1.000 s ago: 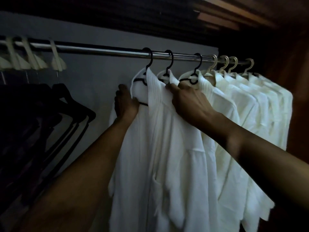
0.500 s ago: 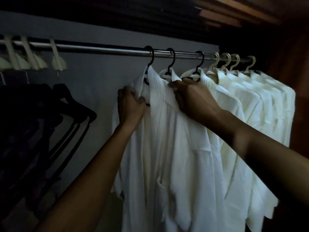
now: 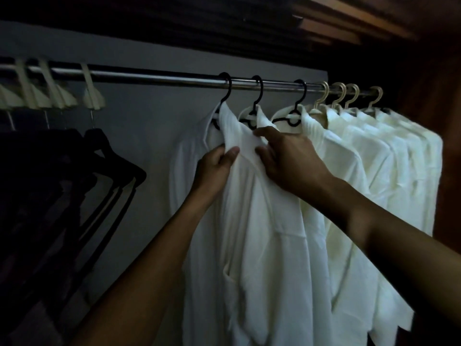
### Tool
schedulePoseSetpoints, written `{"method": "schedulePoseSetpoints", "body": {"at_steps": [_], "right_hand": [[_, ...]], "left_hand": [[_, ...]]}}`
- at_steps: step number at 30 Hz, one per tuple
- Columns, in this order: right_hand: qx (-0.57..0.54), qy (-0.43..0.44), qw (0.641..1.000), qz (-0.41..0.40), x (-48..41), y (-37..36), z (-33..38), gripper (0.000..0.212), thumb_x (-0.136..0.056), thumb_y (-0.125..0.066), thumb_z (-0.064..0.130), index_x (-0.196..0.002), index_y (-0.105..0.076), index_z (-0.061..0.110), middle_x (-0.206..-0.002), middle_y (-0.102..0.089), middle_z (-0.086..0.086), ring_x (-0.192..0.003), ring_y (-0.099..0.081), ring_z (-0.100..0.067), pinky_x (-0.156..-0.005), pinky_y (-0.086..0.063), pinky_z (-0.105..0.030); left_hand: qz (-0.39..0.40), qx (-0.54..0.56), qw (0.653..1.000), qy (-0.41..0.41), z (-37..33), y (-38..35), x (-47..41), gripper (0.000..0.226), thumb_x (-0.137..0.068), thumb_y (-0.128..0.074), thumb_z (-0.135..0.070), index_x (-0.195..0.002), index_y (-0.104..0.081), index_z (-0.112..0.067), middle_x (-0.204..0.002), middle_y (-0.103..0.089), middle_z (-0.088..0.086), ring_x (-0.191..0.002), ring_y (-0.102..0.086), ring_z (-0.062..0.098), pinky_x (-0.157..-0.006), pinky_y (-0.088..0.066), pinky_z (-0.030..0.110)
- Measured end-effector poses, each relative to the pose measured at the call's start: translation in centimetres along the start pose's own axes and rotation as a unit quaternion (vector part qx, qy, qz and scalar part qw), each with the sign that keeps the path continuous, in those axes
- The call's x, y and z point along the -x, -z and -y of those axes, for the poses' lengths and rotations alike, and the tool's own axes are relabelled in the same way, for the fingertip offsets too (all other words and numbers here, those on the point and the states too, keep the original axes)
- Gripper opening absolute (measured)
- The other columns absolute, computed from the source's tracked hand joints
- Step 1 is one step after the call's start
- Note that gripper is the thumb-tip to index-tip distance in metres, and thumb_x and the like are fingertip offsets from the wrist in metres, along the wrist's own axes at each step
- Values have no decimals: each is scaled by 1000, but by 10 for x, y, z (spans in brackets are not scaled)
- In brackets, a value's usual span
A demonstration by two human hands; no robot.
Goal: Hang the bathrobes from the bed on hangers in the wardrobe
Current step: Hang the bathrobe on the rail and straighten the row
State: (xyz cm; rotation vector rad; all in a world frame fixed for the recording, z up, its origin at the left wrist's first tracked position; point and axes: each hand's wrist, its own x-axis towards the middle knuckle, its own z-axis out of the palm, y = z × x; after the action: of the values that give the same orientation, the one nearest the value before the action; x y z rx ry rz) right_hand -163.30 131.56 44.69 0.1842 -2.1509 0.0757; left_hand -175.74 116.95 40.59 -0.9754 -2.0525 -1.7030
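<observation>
Several white bathrobes hang in a row on the metal wardrobe rail (image 3: 159, 76). The leftmost bathrobe (image 3: 249, 233) hangs on a black hanger (image 3: 225, 92). My left hand (image 3: 215, 166) pinches its collar edge between thumb and fingers. My right hand (image 3: 287, 158) grips the same collar just to the right, fingers curled into the fabric. Two more black hangers (image 3: 258, 96) and several cream hangers (image 3: 349, 96) carry the other robes (image 3: 374, 171) further right.
Empty cream hangers (image 3: 50, 93) hang at the rail's left end. Dark hangers and dark clothes (image 3: 62, 183) fill the lower left. A wooden wardrobe side (image 3: 444, 121) closes the right. The grey back wall (image 3: 149, 136) shows between the dark clothes and the robes.
My left hand has moved right from the robe's shoulder to the collar front. My right hand slid down and left along the collar, so both hands now meet on it.
</observation>
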Motion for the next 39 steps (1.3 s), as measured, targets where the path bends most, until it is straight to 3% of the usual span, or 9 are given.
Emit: {"method": "schedulePoseSetpoints", "body": {"at_steps": [4,9,11,15,21,24,27,34,39], "right_hand": [[0,0,1000,8,-1,-2,3,36,-99,-56,25,-133,-59,15,-79,-71,-4,-78,-67,-28,-68,-35,-26],[-13,-25,999,-23,-18,15,-1,28,-100,-52,33,-119,-69,22,-90,-76,-2,-85,-71,-23,-73,-43,-26],[-5,-40,998,-42,-34,24,-9,25,-99,-55,28,-116,-72,23,-98,-77,0,-90,-71,-21,-70,-33,-21],[-30,-51,998,-25,-69,28,-37,30,-96,-58,22,-124,-67,17,-106,-73,-6,-96,-69,-24,-81,-45,-24],[43,-12,998,39,-112,6,-61,65,-95,-66,28,-152,-39,16,-152,-44,-12,-138,-43,-32,-109,-39,-42],[57,-5,994,93,-130,-11,-66,78,-94,-68,31,-159,-26,16,-165,-26,-9,-150,-27,-32,-120,-29,-50],[85,11,994,62,-138,-19,-74,69,-93,-69,24,-153,-36,16,-160,-35,-9,-146,-33,-32,-118,-28,-50],[61,34,996,48,-139,-22,-94,70,-91,-69,16,-153,-36,19,-158,-38,-8,-142,-39,-34,-115,-32,-51],[6,36,996,77,-131,-17,-98,78,-94,-67,18,-160,-24,20,-167,-22,-6,-151,-25,-32,-122,-21,-45]], "left_hand": [[30,-68,997,4,-7,7,-3,30,-97,-59,-52,-96,-68,-23,-86,-72,-1,-82,-67,15,-76,-52,35],[-159,-164,964,-136,-42,21,-14,13,-90,-66,-28,-93,-63,-16,-89,-68,-4,-84,-64,15,-76,-52,31],[-193,-172,946,-195,-60,25,-26,8,-89,-63,-24,-91,-63,-16,-89,-68,-3,-84,-62,14,-75,-48,27],[-246,-207,910,-263,-89,30,-59,15,-82,-61,-22,-96,-65,-17,-97,-66,-2,-94,-61,16,-82,-44,29],[-95,-473,861,-164,-101,30,-110,56,-87,-66,-44,-138,-57,-22,-139,-59,4,-133,-50,27,-120,-18,48],[-57,-527,838,-127,-106,29,-121,45,-86,-67,-39,-128,-60,-25,-127,-66,3,-127,-54,28,-120,-14,53],[-48,-529,837,-132,-113,35,-120,37,-80,-67,-26,-116,-63,-29,-117,-70,3,-119,-58,30,-114,-25,51],[-62,-513,851,-95,-114,89,-96,53,-78,-80,-27,-127,-62,-30,-131,-65,5,-125,-56,34,-112,-34,47],[-62,-516,852,-65,-116,85,-86,60,-78,-80,-24,-133,-57,-26,-132,-64,6,-122,-59,34,-112,-36,48]]}}
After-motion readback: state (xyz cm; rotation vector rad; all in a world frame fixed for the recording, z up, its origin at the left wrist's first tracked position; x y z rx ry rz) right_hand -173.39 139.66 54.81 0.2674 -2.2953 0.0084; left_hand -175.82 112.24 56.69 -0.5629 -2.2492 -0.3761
